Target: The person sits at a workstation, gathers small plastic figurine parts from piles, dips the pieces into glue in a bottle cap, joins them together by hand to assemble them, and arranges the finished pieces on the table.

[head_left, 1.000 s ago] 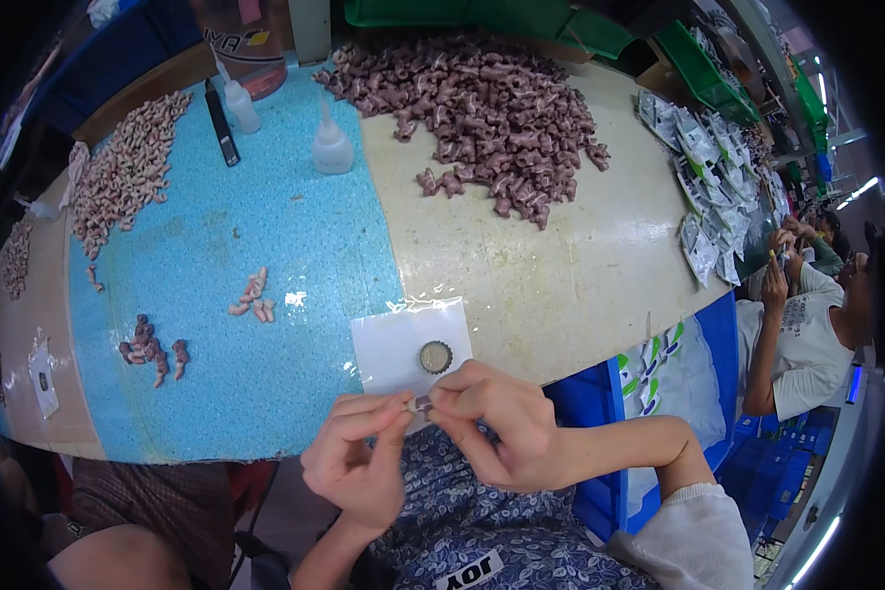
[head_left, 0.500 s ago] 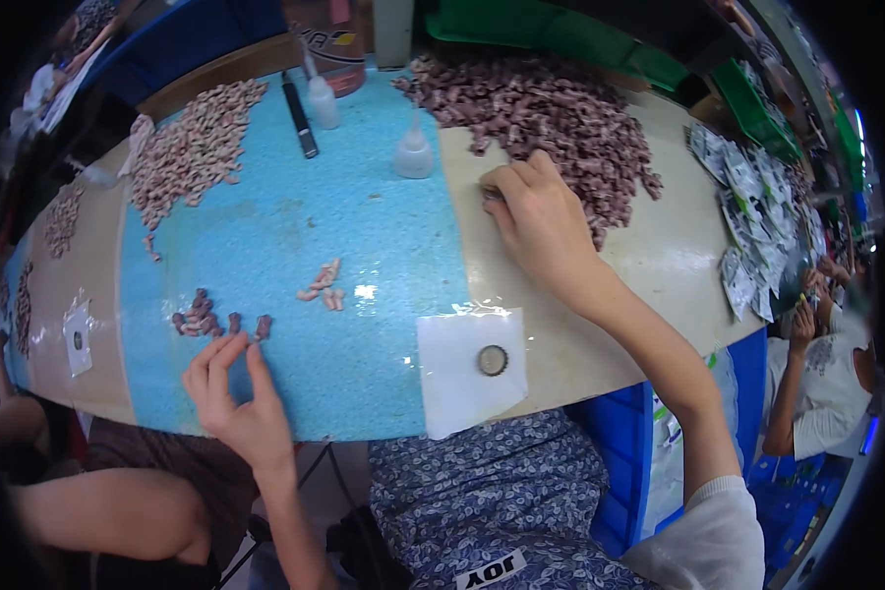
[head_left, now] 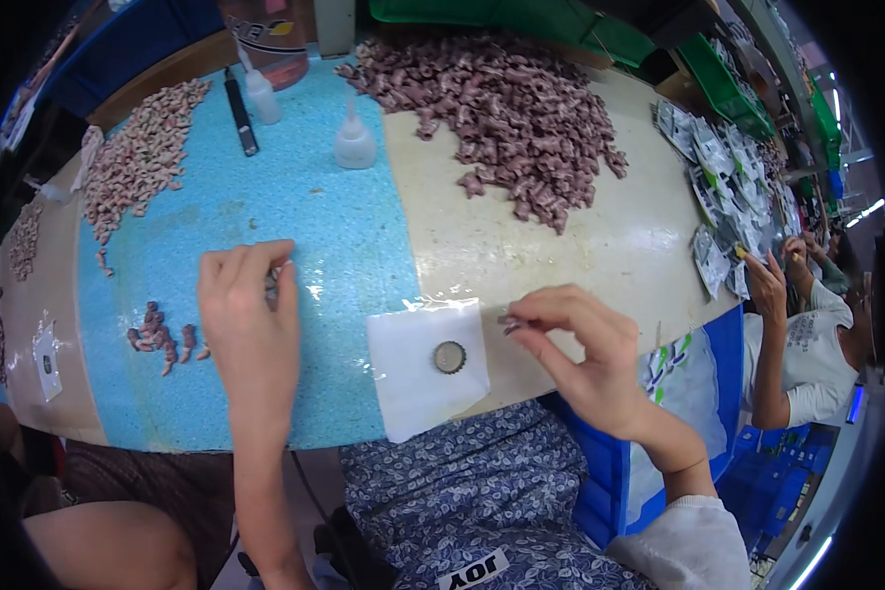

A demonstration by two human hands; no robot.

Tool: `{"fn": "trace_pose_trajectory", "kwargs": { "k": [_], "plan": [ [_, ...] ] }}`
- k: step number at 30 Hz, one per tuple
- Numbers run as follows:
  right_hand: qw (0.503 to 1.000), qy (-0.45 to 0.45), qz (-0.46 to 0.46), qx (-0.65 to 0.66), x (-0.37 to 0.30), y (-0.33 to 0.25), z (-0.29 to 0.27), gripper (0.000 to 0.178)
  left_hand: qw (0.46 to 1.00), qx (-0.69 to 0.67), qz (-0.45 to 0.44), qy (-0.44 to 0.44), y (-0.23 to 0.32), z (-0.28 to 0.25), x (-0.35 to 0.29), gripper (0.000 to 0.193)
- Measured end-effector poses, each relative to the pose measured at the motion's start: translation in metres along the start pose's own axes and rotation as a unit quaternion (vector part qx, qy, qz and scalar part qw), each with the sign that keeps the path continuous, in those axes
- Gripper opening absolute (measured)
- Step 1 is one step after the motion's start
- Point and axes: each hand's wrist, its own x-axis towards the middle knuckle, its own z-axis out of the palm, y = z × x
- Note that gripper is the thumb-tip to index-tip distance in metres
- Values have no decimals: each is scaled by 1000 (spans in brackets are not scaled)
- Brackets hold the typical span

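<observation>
My right hand (head_left: 585,354) pinches a small dark purple-brown figure-like piece (head_left: 511,324) between thumb and fingertips, to the right of a white sheet (head_left: 398,388). On that sheet lies a crimped bottle cap (head_left: 449,357), inner side up. My left hand (head_left: 251,320) is over the blue mat, thumb and fingers closed together; a greyish bit shows between them, too hidden to name. Beside it on the left sits a little cluster of dark pieces (head_left: 150,334). A large heap of similar dark pieces (head_left: 521,118) covers the far middle of the table.
Pale pink pieces (head_left: 143,147) form a heap at the far left. A squeeze bottle (head_left: 355,143), a second one (head_left: 261,96) and a black pen-like tool (head_left: 239,113) stand or lie at the back. Silvery packets (head_left: 713,167) pile up on the right, near another person (head_left: 801,334).
My right hand has come back from the dark heap toward the sheet, holding a dark piece. My left hand has moved right and away, from the dark cluster to where pale pieces lay. The view has shifted.
</observation>
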Motion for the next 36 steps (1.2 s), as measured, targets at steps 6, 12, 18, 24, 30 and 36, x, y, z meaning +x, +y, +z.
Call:
{"fn": "trace_pose_trajectory", "kwargs": {
  "k": [6, 12, 18, 24, 30, 36],
  "plan": [
    [996, -69, 22, 45, -21, -3, 12, 17, 992, -121, -40, 26, 18, -12, -15, 21],
    [996, -66, -65, -19, -24, 9, 28, 20, 913, -387, -126, -39, 36, -24, -56, 19],
    [988, -75, -122, -61, -17, 10, 35, 24, 832, -500, -220, -100, 48, -18, -85, 20],
    [981, -113, -134, -83, -13, 8, 35, 25, 810, -527, -238, -98, 52, -10, -92, 18],
    [977, -128, -145, -94, -10, 5, 32, 26, 826, -504, -229, -107, 57, -8, -94, 17],
    [993, -78, -84, -31, -11, -3, 25, 21, 812, -532, -225, -81, 63, 2, -100, 16]
  ]
}}
